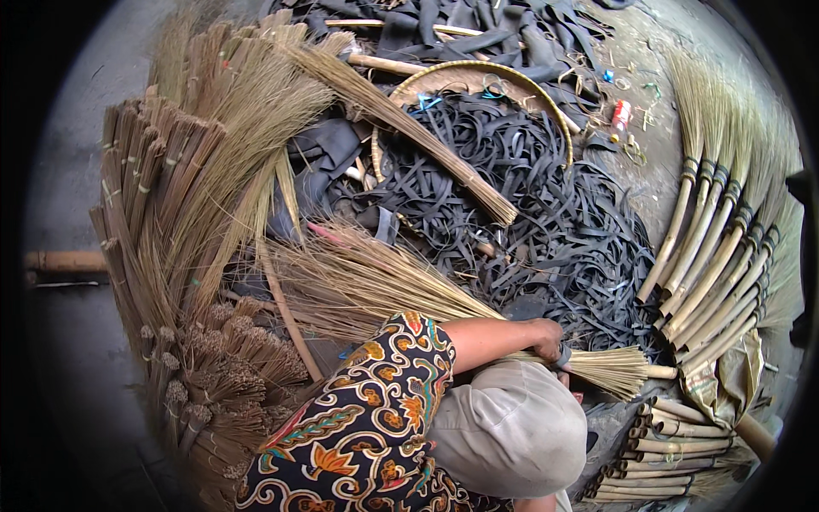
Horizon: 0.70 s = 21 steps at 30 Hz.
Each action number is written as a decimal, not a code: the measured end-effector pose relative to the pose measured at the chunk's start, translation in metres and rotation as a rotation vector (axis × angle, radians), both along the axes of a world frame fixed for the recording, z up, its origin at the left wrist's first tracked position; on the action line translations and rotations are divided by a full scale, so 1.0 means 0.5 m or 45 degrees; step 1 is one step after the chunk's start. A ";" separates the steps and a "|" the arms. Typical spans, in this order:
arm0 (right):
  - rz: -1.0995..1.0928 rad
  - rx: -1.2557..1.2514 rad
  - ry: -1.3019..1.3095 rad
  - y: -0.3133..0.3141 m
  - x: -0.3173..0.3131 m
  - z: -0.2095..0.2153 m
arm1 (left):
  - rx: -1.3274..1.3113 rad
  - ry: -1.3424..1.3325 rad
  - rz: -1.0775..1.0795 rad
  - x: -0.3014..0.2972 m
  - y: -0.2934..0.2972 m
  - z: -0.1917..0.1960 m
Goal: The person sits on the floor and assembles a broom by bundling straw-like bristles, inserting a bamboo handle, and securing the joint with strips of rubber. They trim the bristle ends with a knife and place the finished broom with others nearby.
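A large bundle of dry grass (409,286) lies slanting across the middle, its feathery ends at the left and its cut stems (610,369) fanning out at the right. A pale stick (662,372) juts out past the stems. My left hand (546,337) is closed round the bundle near the stem end, where a dark band (564,355) circles it. Only some fingertips of my right hand (577,396) show under the bundle; light grey cloth (512,427) hides the rest, so its grip cannot be seen.
Coiled black rubber strips (589,247) are heaped ahead, partly in a round woven tray (546,90). Tied grass bundles (171,162) stand at left. Finished brooms (717,239) and bamboo handles (674,448) lie at right. A loose grass bundle (418,132) rests on the strips.
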State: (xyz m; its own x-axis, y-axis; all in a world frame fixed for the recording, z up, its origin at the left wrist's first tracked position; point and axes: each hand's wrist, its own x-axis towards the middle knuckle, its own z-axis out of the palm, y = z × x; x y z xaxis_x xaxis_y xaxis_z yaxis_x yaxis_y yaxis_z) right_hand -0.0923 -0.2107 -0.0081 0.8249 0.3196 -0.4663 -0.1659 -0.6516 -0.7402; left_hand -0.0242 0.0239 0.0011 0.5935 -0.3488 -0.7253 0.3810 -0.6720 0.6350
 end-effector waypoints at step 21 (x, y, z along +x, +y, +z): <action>0.021 -0.585 -0.763 0.060 0.002 -0.012 | 0.046 -0.097 0.000 -0.011 -0.002 -0.003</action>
